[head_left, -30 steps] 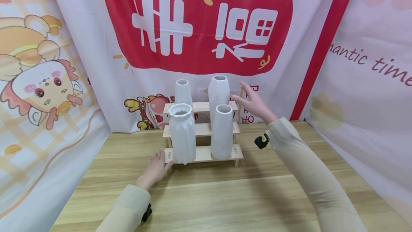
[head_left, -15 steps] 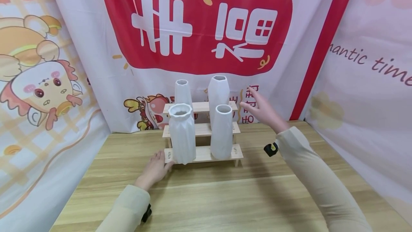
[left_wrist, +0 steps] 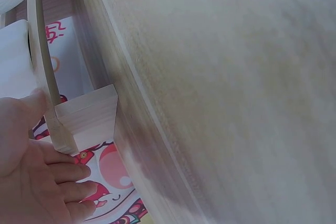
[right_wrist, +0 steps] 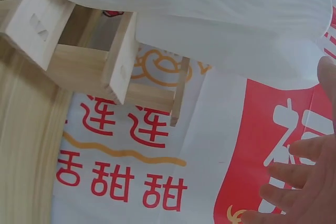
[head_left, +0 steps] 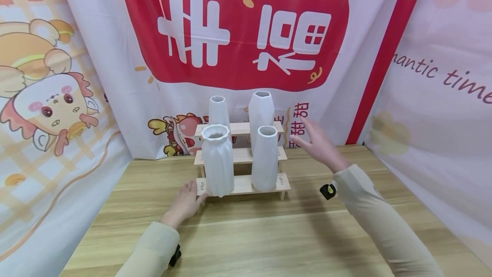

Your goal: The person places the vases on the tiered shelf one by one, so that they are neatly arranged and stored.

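Four-legged wording aside, a three-tier wooden display stand (head_left: pixel 242 182) bears several white vases. A ribbed vase with a flared rim (head_left: pixel 218 161) and a smooth tapered vase (head_left: pixel 265 157) stand at the front. Behind them rise a narrow-necked vase (head_left: pixel 218 109) and a wider faceted vase (head_left: pixel 262 108), their lower parts partly hidden. My left hand (head_left: pixel 184 203) rests against the left end of the lowest tier. In the left wrist view its thumb touches the board (left_wrist: pixel 44 51), with the fingers extended past the end. To the right of the stand, my right hand (head_left: pixel 320 144) hovers with fingers extended, holding nothing.
The stand sits on a wood-grain table (head_left: pixel 246 234), near its back edge. A white cloth with a red printed patch (head_left: pixel 242 25) hangs close behind. More printed cloths hang at the left (head_left: pixel 46 110) and right (head_left: pixel 434 110).
My right hand has moved away from the faceted vase, to the right and slightly down in the head view. My left hand, the stand and the vases look unmoved.
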A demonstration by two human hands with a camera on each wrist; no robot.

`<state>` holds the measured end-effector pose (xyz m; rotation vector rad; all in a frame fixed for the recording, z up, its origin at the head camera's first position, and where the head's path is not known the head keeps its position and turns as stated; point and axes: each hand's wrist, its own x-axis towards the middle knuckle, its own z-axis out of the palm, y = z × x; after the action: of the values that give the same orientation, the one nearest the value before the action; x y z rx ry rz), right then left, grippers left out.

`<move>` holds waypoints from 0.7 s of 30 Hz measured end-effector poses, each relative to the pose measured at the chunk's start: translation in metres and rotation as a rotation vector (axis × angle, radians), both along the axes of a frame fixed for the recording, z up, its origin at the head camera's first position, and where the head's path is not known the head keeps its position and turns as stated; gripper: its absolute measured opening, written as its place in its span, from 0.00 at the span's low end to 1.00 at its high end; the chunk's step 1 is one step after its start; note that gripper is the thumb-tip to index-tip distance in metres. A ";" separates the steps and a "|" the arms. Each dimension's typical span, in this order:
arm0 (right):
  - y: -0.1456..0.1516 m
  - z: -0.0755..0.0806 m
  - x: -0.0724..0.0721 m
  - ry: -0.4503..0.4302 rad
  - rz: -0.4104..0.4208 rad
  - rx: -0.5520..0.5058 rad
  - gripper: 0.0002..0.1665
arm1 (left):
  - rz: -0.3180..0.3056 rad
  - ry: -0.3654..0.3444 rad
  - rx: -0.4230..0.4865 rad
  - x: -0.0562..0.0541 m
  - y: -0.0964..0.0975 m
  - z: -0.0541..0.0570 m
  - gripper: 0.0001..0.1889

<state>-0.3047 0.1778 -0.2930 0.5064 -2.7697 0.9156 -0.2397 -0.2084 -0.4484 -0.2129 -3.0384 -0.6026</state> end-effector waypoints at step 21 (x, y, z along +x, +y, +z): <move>0.005 -0.043 0.005 0.033 -0.003 0.152 0.53 | 0.004 0.021 0.021 0.006 -0.001 0.004 0.38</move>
<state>-0.2993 0.1833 -0.3355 0.5349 -2.8227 0.6925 -0.2341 -0.2090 -0.4443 -0.2108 -3.0102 -0.6275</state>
